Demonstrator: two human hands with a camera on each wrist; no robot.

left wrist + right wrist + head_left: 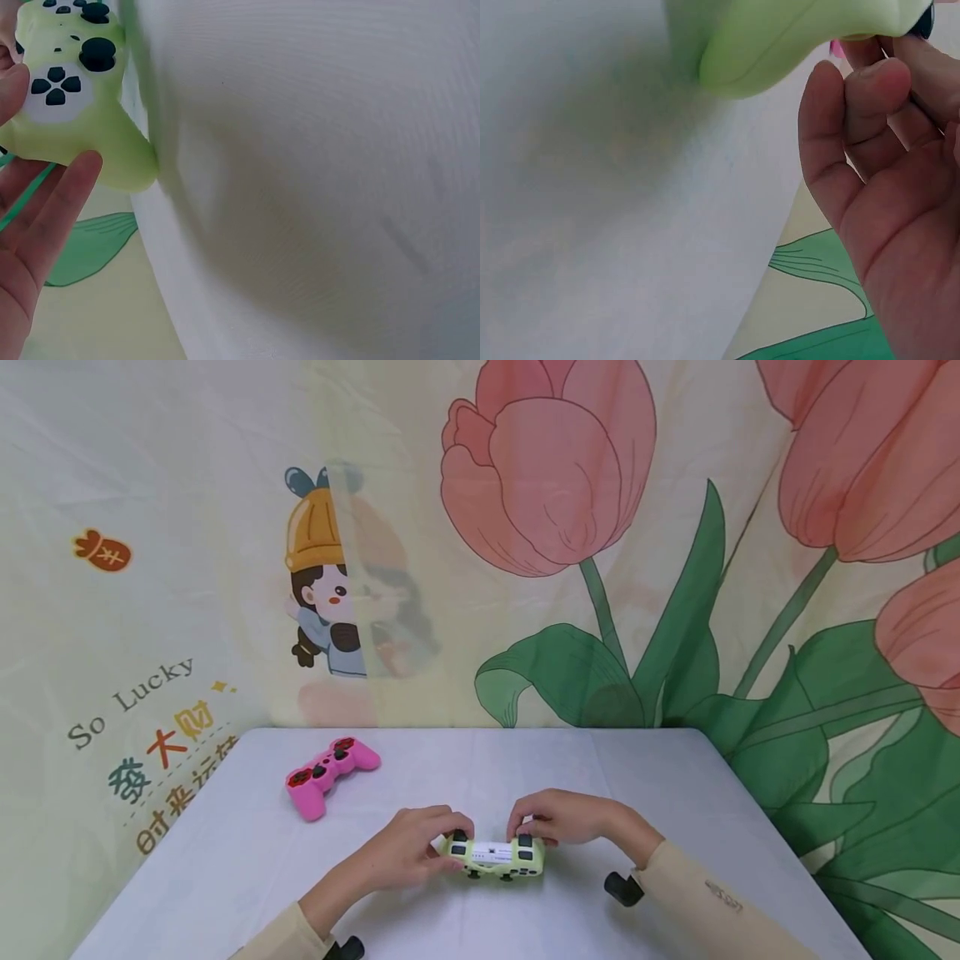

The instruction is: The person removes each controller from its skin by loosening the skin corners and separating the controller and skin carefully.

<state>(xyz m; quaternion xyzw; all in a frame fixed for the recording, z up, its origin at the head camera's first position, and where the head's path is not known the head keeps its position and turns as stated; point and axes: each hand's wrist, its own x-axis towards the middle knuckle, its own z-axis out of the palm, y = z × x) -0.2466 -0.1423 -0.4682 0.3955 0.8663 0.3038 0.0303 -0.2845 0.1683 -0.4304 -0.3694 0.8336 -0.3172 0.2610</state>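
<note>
A light green game controller (495, 855) stands on edge near the middle of the table, its black triggers and white strip turned up. In the left wrist view its face shows black thumbsticks (98, 54) and a direction pad, with one handle end down at the cloth. My left hand (420, 846) grips its left side, thumb (10, 91) at the front and fingers behind. At its right end my right hand (562, 817) holds the trigger side with curled fingers. The right wrist view has those fingers (826, 127) behind the green handle (780, 49), the contact partly hidden.
A pink game controller (330, 774) lies at the back left of the white-covered table (600, 760). Behind the table hangs a printed cloth (405, 443) with tulips and a cartoon figure. Black wrist-camera mounts (624, 888) stick out beside the sleeves.
</note>
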